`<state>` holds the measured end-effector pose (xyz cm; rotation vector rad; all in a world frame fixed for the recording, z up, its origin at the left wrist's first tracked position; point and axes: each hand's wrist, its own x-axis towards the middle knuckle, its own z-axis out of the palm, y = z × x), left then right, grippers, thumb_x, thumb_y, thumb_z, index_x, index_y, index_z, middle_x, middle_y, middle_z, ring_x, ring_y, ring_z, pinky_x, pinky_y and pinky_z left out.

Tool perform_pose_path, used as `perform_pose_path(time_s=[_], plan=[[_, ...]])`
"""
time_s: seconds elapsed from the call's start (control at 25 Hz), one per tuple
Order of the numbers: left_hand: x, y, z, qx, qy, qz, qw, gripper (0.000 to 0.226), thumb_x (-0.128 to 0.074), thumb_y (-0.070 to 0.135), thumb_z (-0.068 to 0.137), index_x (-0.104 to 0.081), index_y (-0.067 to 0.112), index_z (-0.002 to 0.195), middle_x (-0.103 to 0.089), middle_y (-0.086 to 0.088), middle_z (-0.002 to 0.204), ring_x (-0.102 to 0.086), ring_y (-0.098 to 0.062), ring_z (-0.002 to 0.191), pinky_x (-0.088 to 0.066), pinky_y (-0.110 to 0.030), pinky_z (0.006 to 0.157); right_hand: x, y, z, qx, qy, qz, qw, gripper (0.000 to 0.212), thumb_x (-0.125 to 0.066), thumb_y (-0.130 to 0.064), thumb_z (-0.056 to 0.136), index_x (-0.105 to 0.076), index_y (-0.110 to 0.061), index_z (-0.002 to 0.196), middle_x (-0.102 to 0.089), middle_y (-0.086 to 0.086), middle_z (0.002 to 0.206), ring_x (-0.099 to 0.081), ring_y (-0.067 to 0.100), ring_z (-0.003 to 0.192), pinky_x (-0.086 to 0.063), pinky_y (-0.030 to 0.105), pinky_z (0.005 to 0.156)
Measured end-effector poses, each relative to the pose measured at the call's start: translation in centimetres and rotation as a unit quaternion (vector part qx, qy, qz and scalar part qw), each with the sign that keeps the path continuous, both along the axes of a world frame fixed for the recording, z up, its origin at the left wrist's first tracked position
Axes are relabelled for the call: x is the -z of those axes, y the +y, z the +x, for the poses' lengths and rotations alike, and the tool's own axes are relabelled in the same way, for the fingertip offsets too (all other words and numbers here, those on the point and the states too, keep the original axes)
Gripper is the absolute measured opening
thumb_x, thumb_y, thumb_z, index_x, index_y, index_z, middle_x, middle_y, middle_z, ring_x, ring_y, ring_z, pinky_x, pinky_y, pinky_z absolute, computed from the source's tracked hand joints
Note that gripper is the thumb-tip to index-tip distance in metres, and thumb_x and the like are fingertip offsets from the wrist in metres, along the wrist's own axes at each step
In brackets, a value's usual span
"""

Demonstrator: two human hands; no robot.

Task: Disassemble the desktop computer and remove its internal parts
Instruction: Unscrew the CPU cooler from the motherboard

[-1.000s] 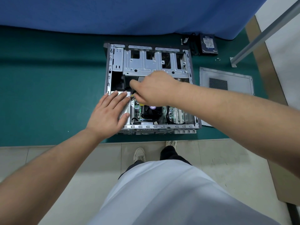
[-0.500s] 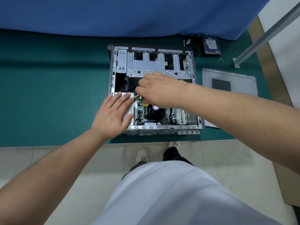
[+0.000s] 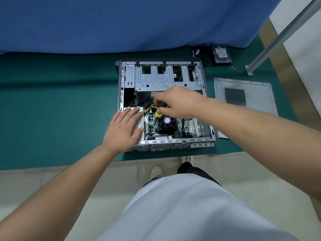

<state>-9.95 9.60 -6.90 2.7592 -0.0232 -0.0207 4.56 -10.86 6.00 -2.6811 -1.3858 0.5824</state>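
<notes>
An open desktop computer case (image 3: 161, 79) lies on its side on the green mat. Inside it I see the motherboard (image 3: 191, 126) and a black CPU fan (image 3: 166, 124). My left hand (image 3: 124, 127) rests flat, fingers straight, on the silver power supply (image 3: 139, 125) at the case's left side. My right hand (image 3: 177, 101) hovers over the middle of the case and grips a screwdriver (image 3: 160, 108) with a green and yellow handle, its yellow end pointing toward me. The screwdriver's tip is hidden under the hand.
The removed side panel (image 3: 243, 94) lies on the mat right of the case. A hard drive (image 3: 221, 53) and a few loose screws (image 3: 231, 68) sit at the back right. A metal post (image 3: 281, 35) slants at the far right. Blue cloth (image 3: 139, 23) rises behind.
My right hand has turned so the green and yellow screwdriver handle now shows below its fingers. My left hand has stayed flat on the power supply.
</notes>
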Motion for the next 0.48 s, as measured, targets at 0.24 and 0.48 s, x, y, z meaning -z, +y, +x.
perform_pose_path(time_s=[0.24,0.48], plan=[[-4.7,-5.9,3.7,-0.148,0.082,-0.338,0.926,0.03,-0.058,0.036,0.102,-0.066,0.034,0.13,-0.073,0.017,0.117,-0.063,0.008,0.099,-0.051,-0.031,0.089,1.4,-6.9,0.7,0.344,0.148,0.243,0.895,0.014,-0.073,-0.044,0.089,-0.065,-0.036,0.097,-0.071,-0.013,0.093,-0.071,0.011,0.075,-0.053,0.029,0.06],[-8.1,-12.6,11.2,-0.216,0.196,-0.602,0.744,0.027,-0.055,0.036,0.105,-0.062,0.025,0.13,-0.077,0.0,0.114,-0.074,-0.025,0.104,-0.054,-0.037,0.082,5.7,-10.3,-0.9,0.496,0.352,0.347,0.714,0.019,-0.07,-0.011,0.094,-0.055,-0.016,0.105,-0.076,0.012,0.093,-0.074,0.022,0.075,-0.055,0.028,0.064]])
